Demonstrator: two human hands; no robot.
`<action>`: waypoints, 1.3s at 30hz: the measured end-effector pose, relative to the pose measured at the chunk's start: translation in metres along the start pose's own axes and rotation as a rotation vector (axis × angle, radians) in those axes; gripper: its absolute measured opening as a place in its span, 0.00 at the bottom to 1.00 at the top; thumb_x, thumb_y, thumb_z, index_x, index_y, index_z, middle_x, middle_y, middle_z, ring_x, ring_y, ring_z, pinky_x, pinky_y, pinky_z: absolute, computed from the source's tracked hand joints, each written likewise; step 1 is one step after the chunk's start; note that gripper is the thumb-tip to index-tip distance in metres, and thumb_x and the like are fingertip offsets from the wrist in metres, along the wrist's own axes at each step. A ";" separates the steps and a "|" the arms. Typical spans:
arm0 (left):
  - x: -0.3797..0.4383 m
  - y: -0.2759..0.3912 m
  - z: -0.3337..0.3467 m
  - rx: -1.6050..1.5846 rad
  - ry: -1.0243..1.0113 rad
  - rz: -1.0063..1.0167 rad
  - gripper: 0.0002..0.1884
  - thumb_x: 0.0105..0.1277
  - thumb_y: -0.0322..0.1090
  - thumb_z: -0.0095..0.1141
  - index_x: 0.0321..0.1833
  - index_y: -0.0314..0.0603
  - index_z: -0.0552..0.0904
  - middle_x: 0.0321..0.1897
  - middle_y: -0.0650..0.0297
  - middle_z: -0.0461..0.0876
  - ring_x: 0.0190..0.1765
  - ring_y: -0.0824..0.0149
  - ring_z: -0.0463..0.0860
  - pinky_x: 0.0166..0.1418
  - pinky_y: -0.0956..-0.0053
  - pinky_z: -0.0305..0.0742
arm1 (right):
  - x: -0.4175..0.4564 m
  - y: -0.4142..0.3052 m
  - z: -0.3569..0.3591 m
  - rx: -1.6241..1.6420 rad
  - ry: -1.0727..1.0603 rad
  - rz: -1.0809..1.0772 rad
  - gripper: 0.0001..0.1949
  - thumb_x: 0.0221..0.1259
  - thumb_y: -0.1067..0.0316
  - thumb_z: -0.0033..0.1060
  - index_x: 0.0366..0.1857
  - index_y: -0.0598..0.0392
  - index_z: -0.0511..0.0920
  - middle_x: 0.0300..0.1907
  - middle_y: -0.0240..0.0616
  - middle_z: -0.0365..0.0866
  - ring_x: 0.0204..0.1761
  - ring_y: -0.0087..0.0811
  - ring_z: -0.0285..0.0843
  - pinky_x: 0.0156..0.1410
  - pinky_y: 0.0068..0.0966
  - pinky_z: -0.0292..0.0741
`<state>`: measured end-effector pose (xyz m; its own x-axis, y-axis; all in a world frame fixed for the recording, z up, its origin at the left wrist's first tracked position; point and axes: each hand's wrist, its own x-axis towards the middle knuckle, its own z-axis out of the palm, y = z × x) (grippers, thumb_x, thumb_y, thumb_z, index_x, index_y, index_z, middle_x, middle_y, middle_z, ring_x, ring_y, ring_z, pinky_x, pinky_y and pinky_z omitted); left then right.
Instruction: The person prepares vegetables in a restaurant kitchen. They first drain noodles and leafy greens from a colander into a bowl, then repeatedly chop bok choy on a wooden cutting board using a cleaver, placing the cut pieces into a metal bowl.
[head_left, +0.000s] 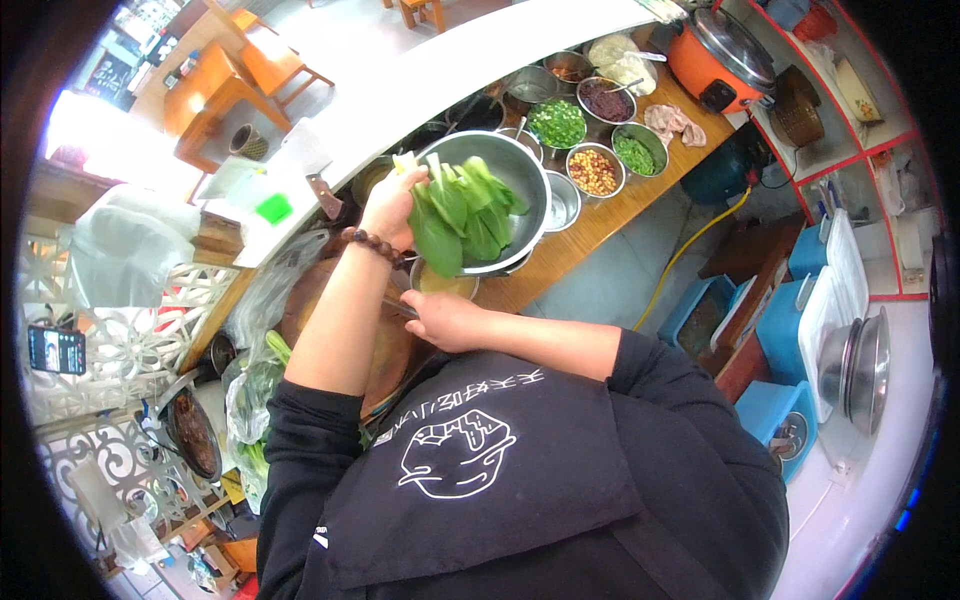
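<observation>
My left hand (394, 206), with a beaded bracelet at its wrist, grips leafy greens (457, 214) by their pale stems. The leaves hang over and partly inside a large stainless steel bowl (534, 187) at the counter's edge. Lower down, my right hand (446, 319) is closed around a thin dark tool (400, 306). It is seen nearly edge-on, so its kind is unclear. Both hands are above or beside a round wooden chopping board (382, 360), which my left forearm partly hides. Close to my right hand, a container of yellowish content (442, 283) sits under the bowl's rim.
Beyond the bowl stand metal bowls of chopped scallions (556, 124), peanuts (595, 171), cut greens (636, 154) and dark paste (609, 101). An orange cooker (716, 64) is at the far right. A cleaver (325, 196) lies left; bagged vegetables (255, 405) are beside my left arm.
</observation>
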<state>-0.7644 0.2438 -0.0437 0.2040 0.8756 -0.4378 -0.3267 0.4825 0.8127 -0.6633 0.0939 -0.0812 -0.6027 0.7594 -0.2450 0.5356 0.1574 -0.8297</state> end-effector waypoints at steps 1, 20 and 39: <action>0.000 0.004 -0.003 0.029 -0.037 -0.023 0.21 0.81 0.35 0.57 0.73 0.38 0.76 0.63 0.57 0.84 0.63 0.58 0.83 0.70 0.56 0.78 | -0.001 -0.003 -0.002 -0.005 -0.022 0.016 0.26 0.79 0.57 0.60 0.72 0.63 0.69 0.54 0.67 0.86 0.59 0.65 0.84 0.65 0.54 0.79; -0.215 0.007 -0.279 1.364 1.025 0.190 0.20 0.69 0.41 0.65 0.56 0.31 0.88 0.49 0.41 0.91 0.55 0.43 0.90 0.60 0.53 0.84 | 0.003 0.001 -0.007 0.007 0.033 0.020 0.25 0.76 0.56 0.62 0.68 0.62 0.73 0.50 0.68 0.88 0.56 0.66 0.86 0.64 0.53 0.80; -0.230 -0.115 -0.212 1.508 0.694 0.533 0.22 0.60 0.26 0.68 0.59 0.36 0.86 0.64 0.43 0.82 0.63 0.41 0.83 0.69 0.52 0.80 | 0.006 -0.021 -0.011 -0.009 0.106 -0.056 0.20 0.72 0.62 0.65 0.62 0.62 0.78 0.48 0.63 0.88 0.54 0.62 0.87 0.60 0.50 0.81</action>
<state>-0.9691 -0.0081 -0.1173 -0.1622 0.9589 0.2328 0.9343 0.0734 0.3488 -0.6718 0.1024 -0.0593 -0.5665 0.8115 -0.1436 0.5083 0.2069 -0.8360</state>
